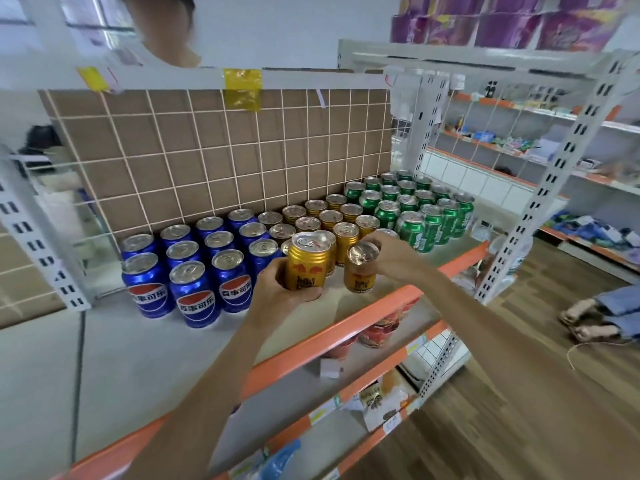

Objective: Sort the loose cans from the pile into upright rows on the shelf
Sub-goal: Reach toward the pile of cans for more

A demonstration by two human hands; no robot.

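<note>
Currently placing gold cans: left hand (284, 289) has fingers curled round one gold aluminium drink can (306, 261), lifted at the gold block's front; right hand (393, 252) pinches a second gold can (360, 268) by its rim, near the grey shelf (114, 355). Next, likely: set both upright, aligned with their row.

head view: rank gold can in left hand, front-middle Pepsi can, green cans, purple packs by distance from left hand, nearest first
1. Gold can: gripped in the left hand.
2. Front-middle Pepsi can: just to its left, front row.
3. Green cans: right end of the shelf.
4. Purple packs: top of the far rack, upper right.
</note>
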